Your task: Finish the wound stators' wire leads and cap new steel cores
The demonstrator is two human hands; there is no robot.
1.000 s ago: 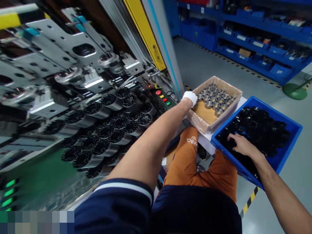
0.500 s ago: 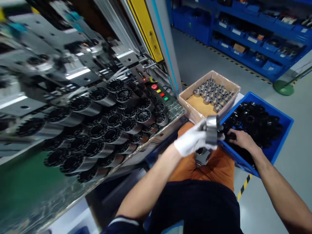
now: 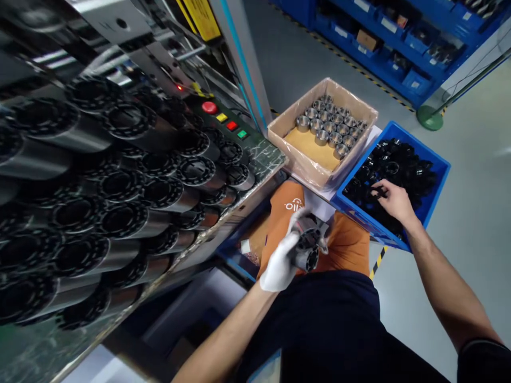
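My left hand, in a white glove, is closed around metal rings above my lap. At least two seem to be in its grasp, with dark inner faces turned toward me; blur hides the exact number. My bare right hand pinches a small black plastic part over the near side of a blue bin. Many similar black parts are heaped in that bin. On the bench to my left stand rows of metal cylinders with black slotted ends.
Beyond my knees, a plastic-lined cardboard box holds bare metal rings. A control panel with a red stop button and coloured buttons sits at the bench's far end. Blue shelving stands at the back, near a green pole base.
My left hand has come down and back toward my lap with the metal rings, which have tilted to show their ends. My right hand has lifted slightly in the bin with a black part. The view has shifted.
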